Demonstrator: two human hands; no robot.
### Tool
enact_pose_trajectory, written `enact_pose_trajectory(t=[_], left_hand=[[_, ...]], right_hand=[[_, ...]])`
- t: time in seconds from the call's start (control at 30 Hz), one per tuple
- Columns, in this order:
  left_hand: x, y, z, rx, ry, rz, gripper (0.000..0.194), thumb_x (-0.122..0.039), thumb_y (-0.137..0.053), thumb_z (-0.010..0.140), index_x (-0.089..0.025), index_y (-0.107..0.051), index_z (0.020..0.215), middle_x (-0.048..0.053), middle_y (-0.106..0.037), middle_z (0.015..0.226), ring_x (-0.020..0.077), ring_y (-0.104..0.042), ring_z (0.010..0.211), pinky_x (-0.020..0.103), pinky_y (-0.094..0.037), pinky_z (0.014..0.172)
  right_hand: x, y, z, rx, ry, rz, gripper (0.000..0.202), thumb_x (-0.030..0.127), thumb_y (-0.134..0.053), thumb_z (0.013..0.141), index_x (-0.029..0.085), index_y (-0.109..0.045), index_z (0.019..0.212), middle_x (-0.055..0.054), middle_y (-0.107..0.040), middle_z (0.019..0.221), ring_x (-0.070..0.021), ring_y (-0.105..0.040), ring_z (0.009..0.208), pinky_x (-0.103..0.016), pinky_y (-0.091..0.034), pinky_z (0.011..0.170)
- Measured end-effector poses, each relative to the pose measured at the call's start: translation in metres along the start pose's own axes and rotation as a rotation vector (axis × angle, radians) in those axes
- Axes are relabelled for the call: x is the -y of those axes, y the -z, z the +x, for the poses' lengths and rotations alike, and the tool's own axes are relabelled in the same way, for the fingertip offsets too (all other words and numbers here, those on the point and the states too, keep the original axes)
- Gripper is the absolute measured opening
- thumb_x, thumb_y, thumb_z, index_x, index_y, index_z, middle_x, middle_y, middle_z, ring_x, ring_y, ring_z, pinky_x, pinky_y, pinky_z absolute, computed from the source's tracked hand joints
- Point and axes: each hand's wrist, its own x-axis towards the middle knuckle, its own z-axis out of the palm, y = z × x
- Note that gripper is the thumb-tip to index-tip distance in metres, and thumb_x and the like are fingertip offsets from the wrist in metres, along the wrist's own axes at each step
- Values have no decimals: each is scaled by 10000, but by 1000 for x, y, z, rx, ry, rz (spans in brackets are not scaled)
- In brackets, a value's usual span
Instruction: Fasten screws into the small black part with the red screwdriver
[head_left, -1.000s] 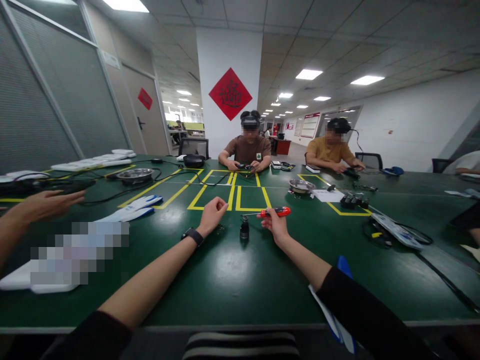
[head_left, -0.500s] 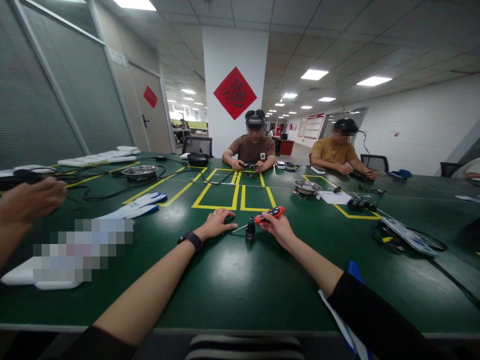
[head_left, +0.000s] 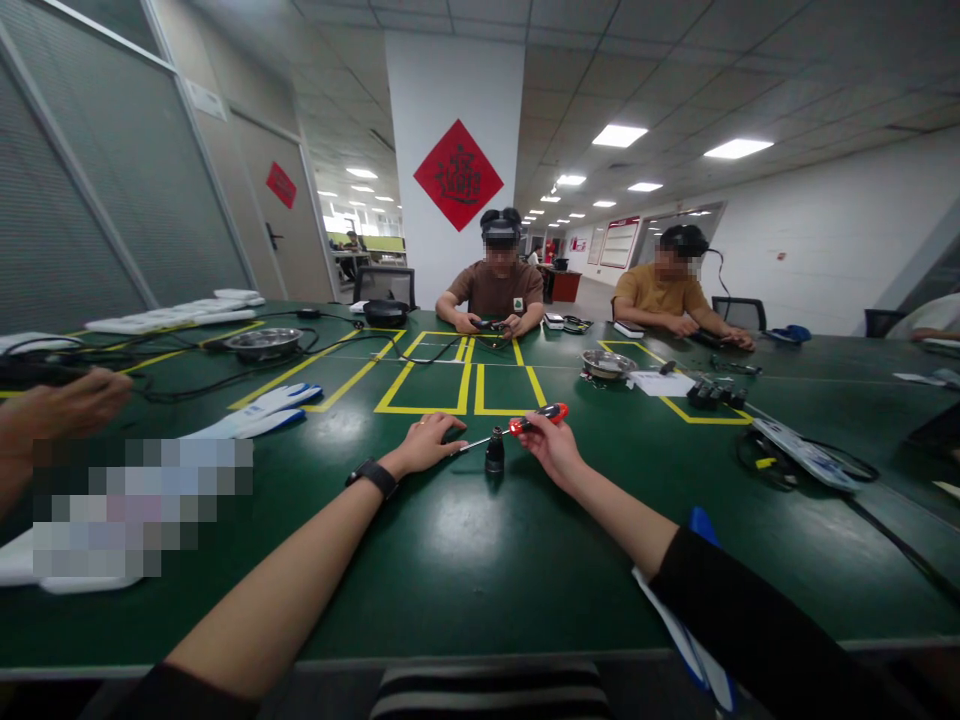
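A screwdriver [head_left: 540, 418] with a red and black handle lies in the grip of my right hand [head_left: 553, 452], its thin metal shaft pointing left and slightly down. Just beneath and in front of the shaft, a small black cylindrical part [head_left: 494, 456] with a narrower top stands upright on the green table [head_left: 405, 590]. My left hand [head_left: 427, 444] rests palm down on the table, fingers stretched out. Its thumb is by the shaft's tip; whether they touch I cannot tell. A dark watch [head_left: 373, 478] is on my left wrist.
Blue-and-white gloves [head_left: 281, 402] lie left, near another person's hand [head_left: 82, 405]. Metal bowls [head_left: 607, 364] [head_left: 264, 344] stand farther back. On the right are black parts [head_left: 716, 396], a power strip [head_left: 802, 452] and cables. Two people sit opposite. Another glove [head_left: 701, 530] is by my right forearm.
The view has turned slightly, so most things sit a little farther left. Both hands and the screwdriver keep nearly the same pose around the black part.
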Motion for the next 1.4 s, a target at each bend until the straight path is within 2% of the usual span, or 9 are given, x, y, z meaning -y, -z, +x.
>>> enact_pose_trajectory(t=[0.23, 0.53, 0.63, 0.8, 0.9, 1.0, 1.2, 1.3, 1.4], left_hand=[[-23, 11, -2, -133, -118, -289, 472, -424, -219, 908, -236, -650, 942, 23, -580, 1104, 197, -474, 1079, 347, -313, 988], [-41, 12, -4, -90, -82, -573, 375, -437, -333, 868, -178, -551, 707, 54, -611, 902, 204, -535, 940, 320, -391, 889], [-49, 10, -5, -244, -33, -518, 356, -413, -300, 885, -180, -524, 737, 27, -569, 746, 170, -535, 764, 283, -413, 750], [-72, 6, -15, -354, -121, -443, 301, -356, -274, 915, -183, -481, 778, -18, -461, 625, 123, -456, 594, 237, -365, 608], [-83, 6, -21, -343, -175, -388, 287, -333, -275, 920, -179, -468, 774, -16, -462, 636, 121, -450, 597, 234, -360, 603], [-86, 6, -23, -312, -221, -283, 280, -331, -302, 916, -174, -495, 788, 4, -513, 691, 134, -475, 647, 244, -369, 628], [-87, 6, -26, -301, -268, -163, 282, -303, -289, 925, -178, -535, 867, 39, -580, 787, 159, -517, 740, 273, -392, 702], [-91, 8, -29, -299, -339, -117, 274, -270, -277, 926, -172, -527, 873, 45, -576, 794, 162, -510, 749, 284, -389, 721], [-95, 7, -32, -282, -399, -79, 262, -250, -277, 922, -163, -517, 865, 47, -559, 773, 161, -493, 720, 286, -387, 699]], right_hand=[[4, 8, 5, -172, 3, 153, 122, 203, -654, 701, 140, -554, 728, -35, -675, 633, -88, -596, 478, -174, -505, 460], [6, 9, 4, -240, 42, 209, 133, 237, -633, 719, 171, -540, 788, -7, -664, 665, -79, -584, 498, -192, -512, 510], [12, 8, 3, -104, 233, -9, 208, 236, -620, 727, 211, -541, 917, -19, -672, 866, -112, -634, 683, -257, -530, 655], [23, 8, -5, 359, 652, -974, 229, 13, -562, 671, 191, -598, 811, -49, -577, 1056, -194, -524, 1043, -366, -402, 914], [25, 9, -10, 637, 651, -1378, 286, -46, -528, 655, 182, -600, 812, -64, -535, 1117, -200, -495, 1024, -363, -392, 886], [25, 10, -12, 752, 589, -1567, 309, -53, -534, 666, 184, -596, 854, -62, -537, 1101, -191, -490, 981, -331, -403, 835], [30, 5, -16, 577, 694, -1590, 346, -23, -473, 757, 205, -594, 987, -65, -561, 1071, -188, -492, 968, -327, -396, 831], [36, -7, -24, 399, 857, -1430, 162, 139, -506, 824, 185, -587, 957, -73, -586, 971, -204, -483, 961, -360, -387, 852], [39, -17, -34, 401, 947, -1263, 108, 246, -529, 834, 179, -584, 899, -57, -600, 881, -194, -502, 895, -344, -405, 812]])
